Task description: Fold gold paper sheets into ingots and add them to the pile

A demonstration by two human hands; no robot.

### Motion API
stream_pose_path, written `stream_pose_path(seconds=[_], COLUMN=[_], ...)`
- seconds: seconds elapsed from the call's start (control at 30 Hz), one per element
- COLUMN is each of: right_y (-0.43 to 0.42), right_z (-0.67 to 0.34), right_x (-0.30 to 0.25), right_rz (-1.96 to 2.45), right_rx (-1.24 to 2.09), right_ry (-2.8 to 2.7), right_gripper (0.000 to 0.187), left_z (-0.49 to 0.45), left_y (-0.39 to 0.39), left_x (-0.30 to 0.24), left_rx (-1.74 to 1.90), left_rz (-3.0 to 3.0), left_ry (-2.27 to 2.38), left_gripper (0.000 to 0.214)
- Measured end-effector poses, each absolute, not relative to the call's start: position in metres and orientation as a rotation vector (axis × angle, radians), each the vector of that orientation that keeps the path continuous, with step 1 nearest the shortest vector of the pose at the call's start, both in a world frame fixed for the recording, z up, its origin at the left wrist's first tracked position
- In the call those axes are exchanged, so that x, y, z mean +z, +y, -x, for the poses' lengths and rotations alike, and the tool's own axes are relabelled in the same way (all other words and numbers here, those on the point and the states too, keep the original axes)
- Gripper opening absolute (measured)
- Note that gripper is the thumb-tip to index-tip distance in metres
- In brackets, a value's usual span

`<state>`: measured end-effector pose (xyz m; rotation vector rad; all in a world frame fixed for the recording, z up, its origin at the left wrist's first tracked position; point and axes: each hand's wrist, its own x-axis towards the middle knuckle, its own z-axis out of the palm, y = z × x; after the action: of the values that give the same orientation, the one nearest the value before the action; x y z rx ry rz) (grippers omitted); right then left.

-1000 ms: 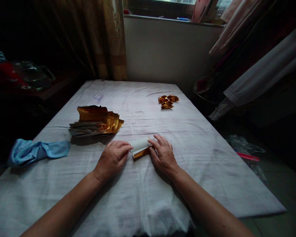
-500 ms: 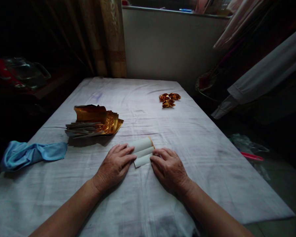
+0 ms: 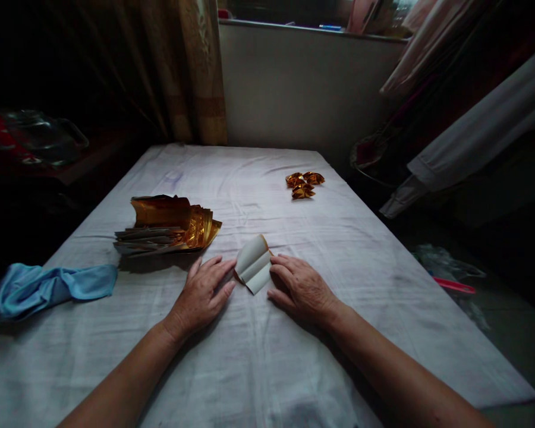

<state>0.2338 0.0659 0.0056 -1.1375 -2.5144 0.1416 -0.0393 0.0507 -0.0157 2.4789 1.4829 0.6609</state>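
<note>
A pale sheet of paper (image 3: 255,266) with gold edging lies creased on the white cloth, raised in folds and turned at an angle. At its left edge is my left hand (image 3: 205,289), fingers apart and fingertips by the paper. On the other side my right hand (image 3: 299,287) rests low with its fingertips at the right edge and the thumb held away from the fingers. Left of and beyond my hands lies a stack of gold foil papers (image 3: 169,226). Several folded gold foil pieces (image 3: 303,184) sit together farther back on the right.
A light blue cloth (image 3: 57,288) lies at the left of the cloth-covered table (image 3: 383,333). A glass jug (image 3: 44,137) stands on a dark side surface. Clothes (image 3: 481,137) hang on the right, above a pink-handled item (image 3: 453,285) and clear plastic.
The paper has turned anticlockwise and moved slightly away from me, and its folds show differently. My left hand's thumb has come away from the paper; my right hand has shifted slightly.
</note>
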Motion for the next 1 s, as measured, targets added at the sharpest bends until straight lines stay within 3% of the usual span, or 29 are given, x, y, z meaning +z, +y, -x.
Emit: stream_pose_path(seconds=[0.23,0.37,0.6,0.87,1.0], right_y=[0.073,0.063,0.069,0.066,0.058], right_z=[-0.202,-0.175,-0.177,-0.206,-0.217], right_x=[0.022,0.012,-0.015,-0.011,-0.007], right_rz=[1.489,1.463,1.302,1.049,1.102], right_rx=[-0.012,-0.056,-0.238,-0.348,-0.154], right_ry=[-2.468,-2.412,-2.389,-2.391,-2.261], right_gripper=[0.055,0.059,0.018,0.021,0.019], left_z=[0.035,0.038,0.044,0.041,0.041], left_y=[0.05,0.053,0.055,0.051,0.05], left_x=[-0.011,-0.011,-0.014,-0.015,-0.014], left_rx=[0.708,0.767,0.946,1.046,1.047], left_rz=[-2.423,-2.337,-2.261,-2.407,-2.456], left_ry=[1.358,1.328,1.323,1.285,1.273], left_gripper=[0.035,0.037,0.03,0.025,0.028])
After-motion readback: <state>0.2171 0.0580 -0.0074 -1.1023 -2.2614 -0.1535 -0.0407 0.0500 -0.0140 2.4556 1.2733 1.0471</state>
